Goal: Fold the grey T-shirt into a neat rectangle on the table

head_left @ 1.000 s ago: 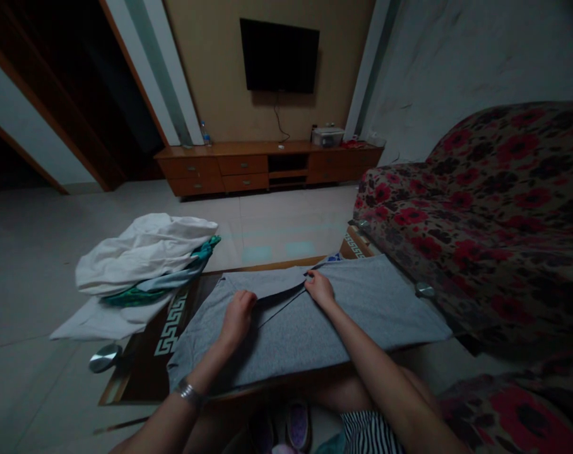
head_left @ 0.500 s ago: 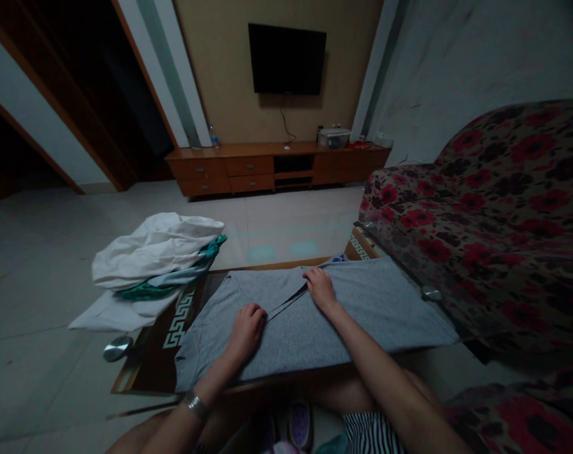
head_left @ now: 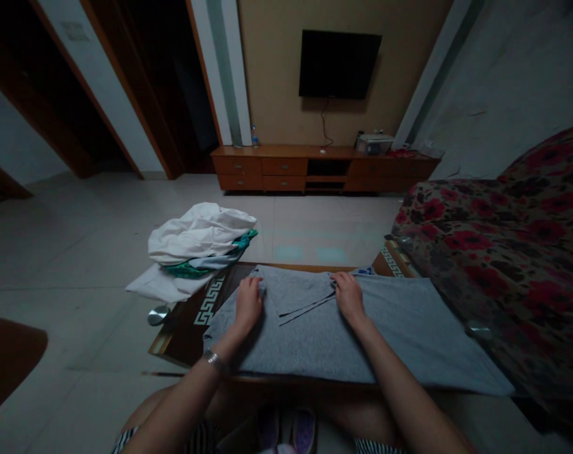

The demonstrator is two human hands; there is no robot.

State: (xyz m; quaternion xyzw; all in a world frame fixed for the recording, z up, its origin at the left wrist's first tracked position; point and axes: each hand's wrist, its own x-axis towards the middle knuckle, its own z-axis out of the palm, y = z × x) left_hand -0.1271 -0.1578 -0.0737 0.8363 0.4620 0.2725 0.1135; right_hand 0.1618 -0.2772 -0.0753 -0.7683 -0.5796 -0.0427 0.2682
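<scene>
Pressing down on the grey garment [head_left: 343, 328], your left hand [head_left: 248, 304] lies flat with fingers loosely curled at its folded sleeve flap, and your right hand [head_left: 350, 296] rests open, palm down, on the flap's other end. That garment lies spread across the low wooden table [head_left: 185, 325]. Just beyond the table's far left corner sits a heap of white and teal clothes [head_left: 199, 243]. To your right, the floral sofa [head_left: 504, 252] crowds the table's edge, and a TV cabinet [head_left: 324, 167] lines the far wall.

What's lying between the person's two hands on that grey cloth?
In the head view, a folded-over flap of the grey garment lies between the left hand and right hand; nothing else is there.
</scene>
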